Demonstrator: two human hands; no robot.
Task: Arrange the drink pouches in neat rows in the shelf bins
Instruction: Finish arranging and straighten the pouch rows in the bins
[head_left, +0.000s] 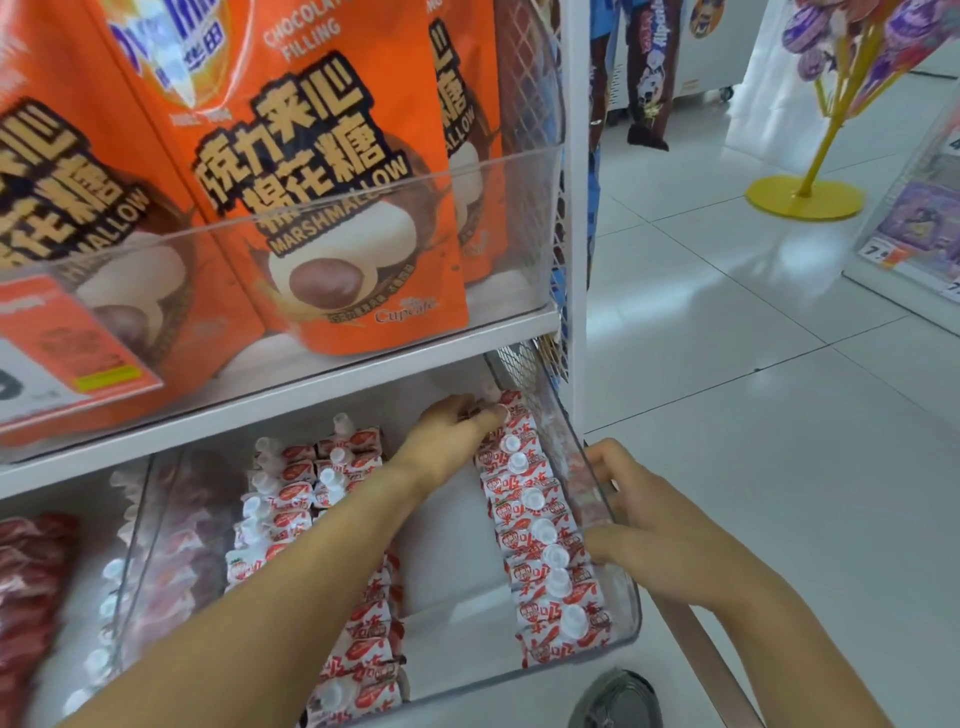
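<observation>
A clear plastic bin (621, 631) on the lower shelf holds red-and-white drink pouches with white caps. One row of pouches (540, 540) runs along the bin's right wall. More pouches (311, 483) stand in rows on the left side. My left hand (452, 436) reaches deep into the bin and pinches the rearmost pouch (508, 402) of the right row. My right hand (628, 514) grips the bin's right wall, thumb inside by the pouches. A bare strip of bin floor lies between the rows.
Orange marshmallow bags (322, 208) fill a clear bin on the shelf above. Another bin with reddish packets (36, 582) sits at the left. White tiled floor (779, 415) spreads to the right, with a yellow display stand (805, 197). My shoe (618, 701) is below the bin.
</observation>
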